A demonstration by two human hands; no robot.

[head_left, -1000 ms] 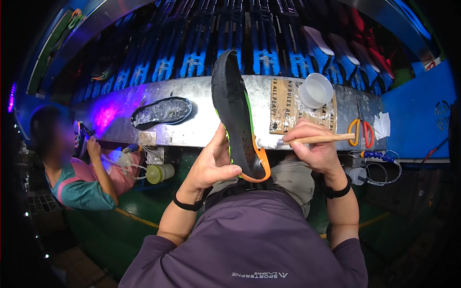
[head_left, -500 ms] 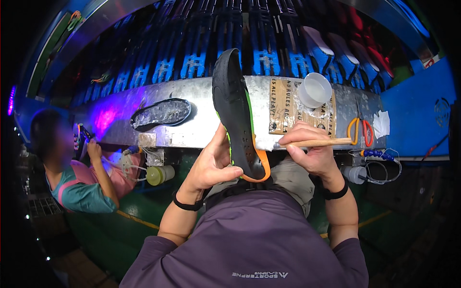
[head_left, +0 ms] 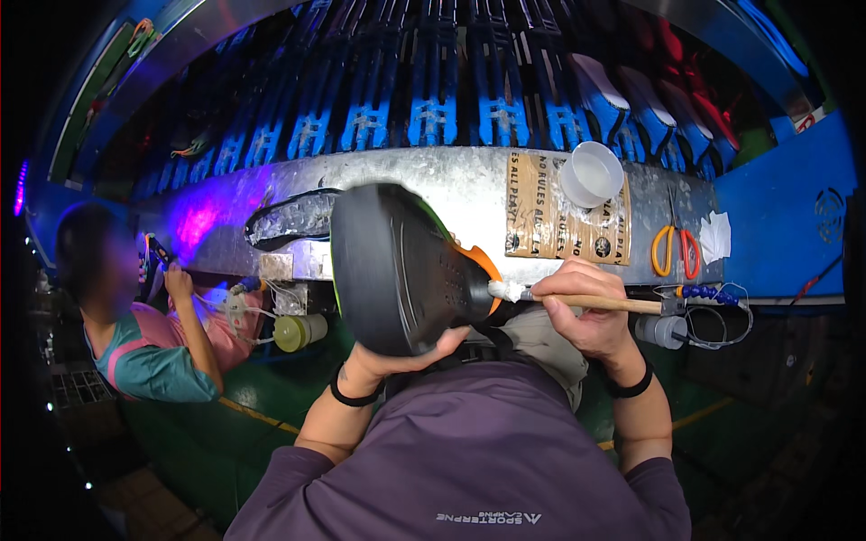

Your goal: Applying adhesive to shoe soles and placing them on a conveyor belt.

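Note:
My left hand [head_left: 397,359] grips a black shoe sole [head_left: 383,270] from below, its thumb near the orange-edged end. The sole is tilted, its broad face turned up, with a green rim along the far side. In my right hand [head_left: 591,320] is a brush [head_left: 642,305] with a wooden handle and white bristles. Its bristles touch or nearly touch the sole's orange edge. Behind the sole, another dark sole [head_left: 293,221] lies on the metal bench [head_left: 433,167], partly hidden.
A translucent cup [head_left: 591,176] stands on a piece of printed brown cardboard [head_left: 541,230]. Scissors [head_left: 677,251] with yellow and red handles and a white scrap [head_left: 716,236] lie to the right. Beyond the bench runs a rack of blue-tipped bars [head_left: 433,117]. A co-worker [head_left: 171,352] sits at the left.
My left hand has turned the sole from upright to tilted left, bringing its broad face into view. The brush has moved slightly down and right.

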